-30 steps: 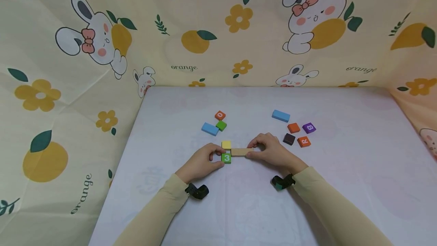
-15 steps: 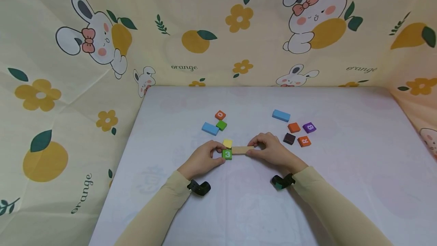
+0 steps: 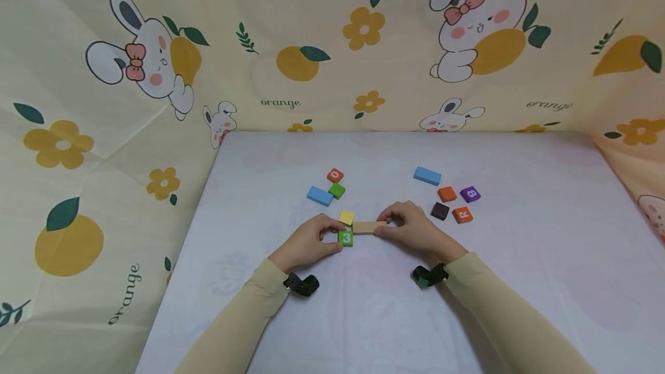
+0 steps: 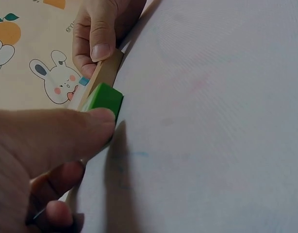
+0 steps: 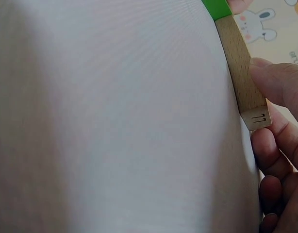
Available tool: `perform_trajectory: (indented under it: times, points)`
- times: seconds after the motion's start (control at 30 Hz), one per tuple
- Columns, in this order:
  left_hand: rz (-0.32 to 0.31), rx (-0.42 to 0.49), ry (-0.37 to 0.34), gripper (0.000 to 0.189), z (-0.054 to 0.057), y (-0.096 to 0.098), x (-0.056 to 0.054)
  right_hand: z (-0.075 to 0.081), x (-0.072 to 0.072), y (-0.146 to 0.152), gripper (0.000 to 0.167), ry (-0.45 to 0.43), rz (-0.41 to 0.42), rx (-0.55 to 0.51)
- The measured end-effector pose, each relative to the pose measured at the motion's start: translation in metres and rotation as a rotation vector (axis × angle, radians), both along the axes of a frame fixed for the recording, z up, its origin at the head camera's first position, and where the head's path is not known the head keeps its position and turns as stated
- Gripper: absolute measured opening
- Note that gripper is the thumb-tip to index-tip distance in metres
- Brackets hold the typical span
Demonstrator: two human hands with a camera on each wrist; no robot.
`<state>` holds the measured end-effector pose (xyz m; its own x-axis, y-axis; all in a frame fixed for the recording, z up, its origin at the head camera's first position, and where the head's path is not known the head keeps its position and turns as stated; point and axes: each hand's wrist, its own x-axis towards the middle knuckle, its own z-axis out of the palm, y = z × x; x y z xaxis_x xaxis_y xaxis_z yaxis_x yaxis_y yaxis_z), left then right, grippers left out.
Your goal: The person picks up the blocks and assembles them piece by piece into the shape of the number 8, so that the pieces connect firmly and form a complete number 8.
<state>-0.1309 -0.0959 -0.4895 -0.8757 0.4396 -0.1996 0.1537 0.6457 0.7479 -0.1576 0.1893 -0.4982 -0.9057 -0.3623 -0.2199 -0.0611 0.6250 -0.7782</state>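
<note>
My left hand (image 3: 306,242) pinches a small green block marked 3 (image 3: 345,238) between thumb and index finger. Just behind it on the table lies a yellow block (image 3: 347,217), near the index fingertip, with a narrow gap between the two blocks. To their right is a long plain wooden block (image 3: 368,228); my right hand (image 3: 415,231) grips its right end with thumb and fingers. In the right wrist view the wooden block (image 5: 240,68) has a dark mark on its end face. The left wrist view has my thumb on the side of the green block (image 4: 106,101).
Behind the left hand lie an orange block marked 0 (image 3: 335,175), a green block (image 3: 337,190) and a long blue block (image 3: 320,195). Behind the right hand are another blue block (image 3: 428,176), a black block (image 3: 440,211), orange blocks (image 3: 447,194) and a purple block (image 3: 470,194).
The wooden and yellow blocks have shifted slightly away from the body. My left hand moved the green block forward against the yellow one, then drew it back slightly. The right hand has barely moved.
</note>
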Motion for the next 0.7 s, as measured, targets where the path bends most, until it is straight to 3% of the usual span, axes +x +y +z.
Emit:
perform_trajectory:
  times: [0.2, 0.4, 0.53, 0.7]
  points:
    - [-0.011, 0.027, -0.006, 0.035, -0.001, -0.002, -0.002, 0.001, 0.001, 0.001, 0.029, -0.011, -0.014, -0.007]
    - [0.054, 0.094, 0.036, 0.03, -0.001, -0.004, -0.014, 0.001, 0.001, 0.001, 0.029, -0.01, -0.009, 0.002]
    - [0.049, 0.048, 0.063, 0.036, 0.0, 0.001, -0.025, 0.001, 0.001, 0.002, 0.028, 0.011, -0.004, -0.003]
    - [0.017, -0.022, 0.044, 0.042, 0.0, 0.008, -0.032, 0.002, 0.002, 0.001, 0.028, 0.001, 0.001, -0.009]
